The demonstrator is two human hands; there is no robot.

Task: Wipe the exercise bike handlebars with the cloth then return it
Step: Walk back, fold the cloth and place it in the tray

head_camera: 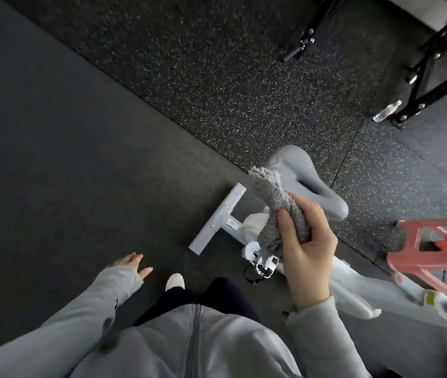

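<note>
My right hand is closed around a fluffy grey cloth, which it holds up above the white exercise bike. The cloth's loose end sticks up to the left of the bike's grey saddle. The red handlebars lie at the right edge, blurred and apart from the cloth. My left hand hangs low on the left with its fingers spread and nothing in it, over the dark floor.
The bike's white rear floor bar and a pedal lie below the cloth. A black steel rack stands at the top right, with a plastic bottle at its foot. My shoe rests on the dark mat.
</note>
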